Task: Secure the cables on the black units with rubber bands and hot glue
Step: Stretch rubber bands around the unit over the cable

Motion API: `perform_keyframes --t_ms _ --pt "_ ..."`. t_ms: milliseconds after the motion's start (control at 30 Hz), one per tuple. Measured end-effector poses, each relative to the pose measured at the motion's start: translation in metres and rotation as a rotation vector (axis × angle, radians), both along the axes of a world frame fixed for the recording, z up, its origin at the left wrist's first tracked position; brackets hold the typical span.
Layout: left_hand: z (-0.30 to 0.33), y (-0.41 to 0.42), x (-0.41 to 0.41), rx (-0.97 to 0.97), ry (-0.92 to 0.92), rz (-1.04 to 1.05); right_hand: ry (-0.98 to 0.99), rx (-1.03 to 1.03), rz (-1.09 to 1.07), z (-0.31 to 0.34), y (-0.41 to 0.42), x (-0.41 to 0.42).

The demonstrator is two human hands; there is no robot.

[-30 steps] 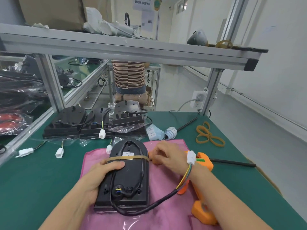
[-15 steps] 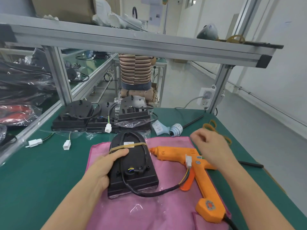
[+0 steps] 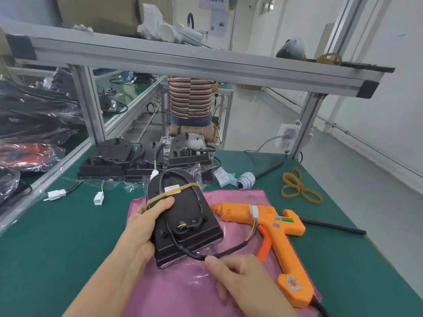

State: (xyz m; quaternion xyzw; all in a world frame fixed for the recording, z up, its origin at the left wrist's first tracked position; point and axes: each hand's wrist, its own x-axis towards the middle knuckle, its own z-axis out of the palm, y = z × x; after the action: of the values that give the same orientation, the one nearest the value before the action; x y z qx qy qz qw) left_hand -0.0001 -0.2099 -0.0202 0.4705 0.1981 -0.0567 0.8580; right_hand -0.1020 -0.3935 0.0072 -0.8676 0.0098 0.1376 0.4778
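My left hand (image 3: 142,227) grips a black unit (image 3: 185,216) by its left edge, tilted up off the pink cloth (image 3: 183,291). A tan rubber band (image 3: 171,192) crosses the unit's rounded far end over the looped cable. My right hand (image 3: 238,275) pinches the unit's black cable (image 3: 226,251) near the front right corner. The cable's white connector (image 3: 254,211) lies across the orange hot glue gun (image 3: 274,229), which lies on the cloth to the right.
Several more black units (image 3: 142,161) with cables stand at the back of the green table (image 3: 45,236). Loose rubber bands (image 3: 299,188) lie at the right, with black glue sticks (image 3: 332,226) nearby. White connectors (image 3: 56,194) trail at the left. A person in a striped shirt (image 3: 190,97) stands behind the frame.
My right hand came back from the rubber bands at the far right to the near side and took the cable. My left hand lifted and tilted the unit.
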Motion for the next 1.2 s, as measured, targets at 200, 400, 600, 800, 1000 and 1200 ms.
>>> perform_keyframes --t_ms 200,400,600,800,1000,1200 --pt "0.003 -0.005 -0.006 -0.005 -0.032 0.004 0.133 0.642 -0.327 -0.016 0.008 0.007" --pt "-0.001 -0.004 -0.010 0.011 -0.048 -0.006 -0.353 0.261 -0.192 -0.007 0.006 0.015" --pt "0.002 -0.005 -0.014 0.032 -0.149 -0.083 -0.437 0.106 -0.110 0.002 -0.001 0.036" --pt "0.000 0.000 -0.012 0.038 -0.145 -0.160 -0.252 0.293 0.010 0.008 -0.009 0.043" --pt "0.000 -0.006 -0.011 0.081 -0.158 -0.224 -0.344 0.236 0.049 0.013 -0.013 0.044" --pt "0.001 -0.009 -0.010 0.050 -0.183 -0.189 -0.401 0.163 -0.091 -0.002 -0.010 0.053"
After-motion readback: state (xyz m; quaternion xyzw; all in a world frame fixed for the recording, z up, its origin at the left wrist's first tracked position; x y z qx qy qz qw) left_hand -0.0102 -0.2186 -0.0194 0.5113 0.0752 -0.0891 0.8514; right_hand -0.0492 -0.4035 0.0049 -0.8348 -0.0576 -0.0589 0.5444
